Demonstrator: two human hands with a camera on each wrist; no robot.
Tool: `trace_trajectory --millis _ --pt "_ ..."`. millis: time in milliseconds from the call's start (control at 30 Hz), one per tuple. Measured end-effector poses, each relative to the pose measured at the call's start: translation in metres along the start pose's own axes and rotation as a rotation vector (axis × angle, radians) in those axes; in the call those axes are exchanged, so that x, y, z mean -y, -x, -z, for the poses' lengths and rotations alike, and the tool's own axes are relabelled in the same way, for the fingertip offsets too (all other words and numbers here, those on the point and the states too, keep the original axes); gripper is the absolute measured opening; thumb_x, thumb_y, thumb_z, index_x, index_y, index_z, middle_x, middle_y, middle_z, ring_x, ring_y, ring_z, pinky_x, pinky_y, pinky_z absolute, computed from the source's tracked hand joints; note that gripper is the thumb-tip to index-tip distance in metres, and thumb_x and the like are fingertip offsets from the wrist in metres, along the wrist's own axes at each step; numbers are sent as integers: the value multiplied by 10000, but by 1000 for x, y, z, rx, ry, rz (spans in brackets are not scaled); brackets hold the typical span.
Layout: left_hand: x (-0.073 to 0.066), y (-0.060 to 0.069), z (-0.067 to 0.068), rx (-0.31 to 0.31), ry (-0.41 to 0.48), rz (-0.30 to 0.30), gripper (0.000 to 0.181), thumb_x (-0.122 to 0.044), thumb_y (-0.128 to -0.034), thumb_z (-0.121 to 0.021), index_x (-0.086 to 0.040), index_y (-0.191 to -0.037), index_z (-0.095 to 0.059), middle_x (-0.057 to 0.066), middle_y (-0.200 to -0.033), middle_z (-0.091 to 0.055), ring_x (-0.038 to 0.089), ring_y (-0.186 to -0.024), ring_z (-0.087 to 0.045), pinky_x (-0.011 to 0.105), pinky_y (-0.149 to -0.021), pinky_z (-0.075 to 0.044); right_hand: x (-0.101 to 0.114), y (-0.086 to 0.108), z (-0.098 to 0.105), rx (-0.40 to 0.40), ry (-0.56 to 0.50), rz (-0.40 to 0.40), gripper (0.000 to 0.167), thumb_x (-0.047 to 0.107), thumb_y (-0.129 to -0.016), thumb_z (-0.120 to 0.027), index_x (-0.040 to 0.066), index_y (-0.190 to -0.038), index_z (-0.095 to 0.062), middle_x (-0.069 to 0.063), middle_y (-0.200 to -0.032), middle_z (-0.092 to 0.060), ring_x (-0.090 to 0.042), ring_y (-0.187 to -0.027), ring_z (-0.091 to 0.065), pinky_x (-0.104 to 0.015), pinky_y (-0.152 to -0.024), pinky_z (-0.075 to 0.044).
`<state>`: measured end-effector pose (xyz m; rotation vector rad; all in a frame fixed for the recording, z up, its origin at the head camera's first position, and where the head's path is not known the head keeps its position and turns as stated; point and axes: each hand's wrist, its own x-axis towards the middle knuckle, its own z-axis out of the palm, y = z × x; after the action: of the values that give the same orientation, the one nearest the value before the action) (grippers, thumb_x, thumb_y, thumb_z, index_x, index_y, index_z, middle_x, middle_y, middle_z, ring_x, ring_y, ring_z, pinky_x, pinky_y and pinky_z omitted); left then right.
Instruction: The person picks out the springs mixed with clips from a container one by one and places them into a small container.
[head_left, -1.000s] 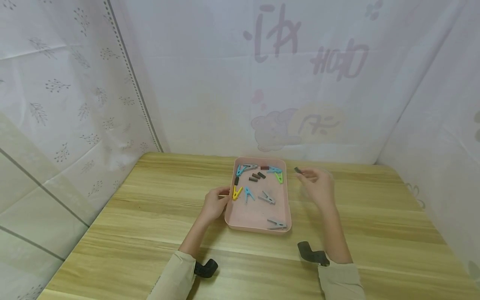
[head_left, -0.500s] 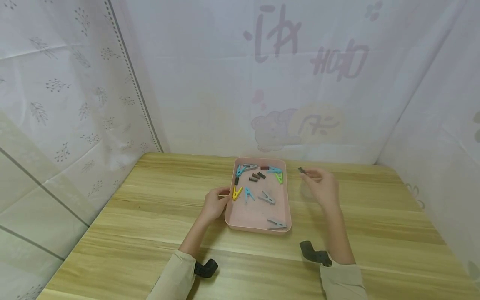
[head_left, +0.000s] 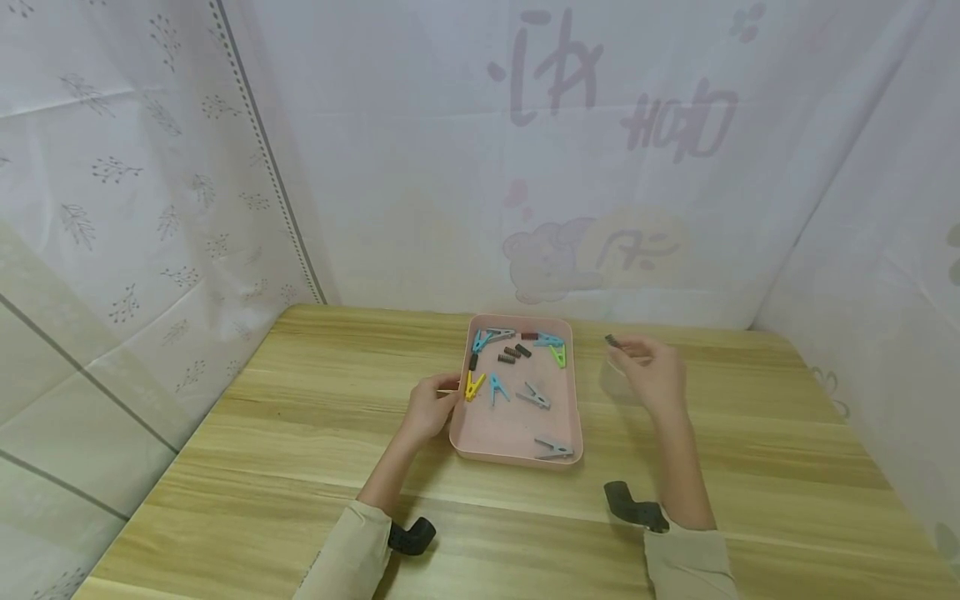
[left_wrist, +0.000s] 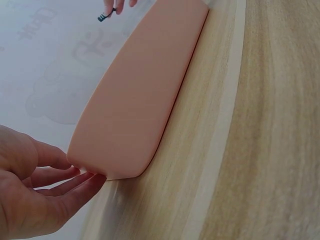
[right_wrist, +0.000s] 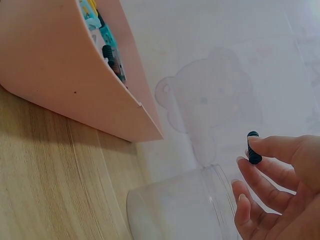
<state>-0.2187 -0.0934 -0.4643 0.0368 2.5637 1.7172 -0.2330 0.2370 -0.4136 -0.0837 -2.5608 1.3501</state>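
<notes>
My right hand (head_left: pixel 654 371) pinches a small dark coil spring (right_wrist: pixel 254 148) between thumb and index finger, raised to the right of a pink tray (head_left: pixel 517 429). The other fingers are bent and loose. Fairly straight fingers of my left hand (head_left: pixel 431 407) touch the outside of the tray's left wall; the left wrist view shows the fingertips at the tray's corner. Inside the tray lie several dark springs (head_left: pixel 507 359) and plastic clips, among them a yellow clip (head_left: pixel 474 387), a green clip (head_left: pixel 558 356), a blue clip (head_left: pixel 497 388) and a grey clip (head_left: pixel 536 396).
A clear, round-walled container (right_wrist: pixel 175 205) stands below my right hand, to the right of the tray. The wooden table (head_left: pixel 300 467) ends at a printed curtain (head_left: pixel 420 167) behind. Black mounts sit on both wrists, the left mount (head_left: pixel 412 537) near the front.
My right hand has drifted slightly to the right, away from the tray, with the spring still pinched. The left hand and the tray have stayed put.
</notes>
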Motion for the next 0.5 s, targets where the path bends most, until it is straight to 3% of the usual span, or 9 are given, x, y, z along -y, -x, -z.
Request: trace_trajectory --millis 200,500 --pt "1 -1 0 3 -4 6 364 -3 -1035 -577 96 -1382 -630 277 -1292 -683 408 -1163 -708 423 -925 -632 1 1 3 1 9 -37 382 252 -1027 -693 -10 -1305 -699 -264 -1259 -715 -396 -1060 -694 -320 -837 -505" --pt "-1 0 1 0 -3 9 357 1 -1035 -579 98 -1373 -636 280 -1285 -685 410 -1156 -710 432 -924 -632 0 1 8 -13 10 -30 368 257 -1041 -673 -11 -1291 -706 -280 -1270 -709 -423 -1068 -698 -383 -874 -521"
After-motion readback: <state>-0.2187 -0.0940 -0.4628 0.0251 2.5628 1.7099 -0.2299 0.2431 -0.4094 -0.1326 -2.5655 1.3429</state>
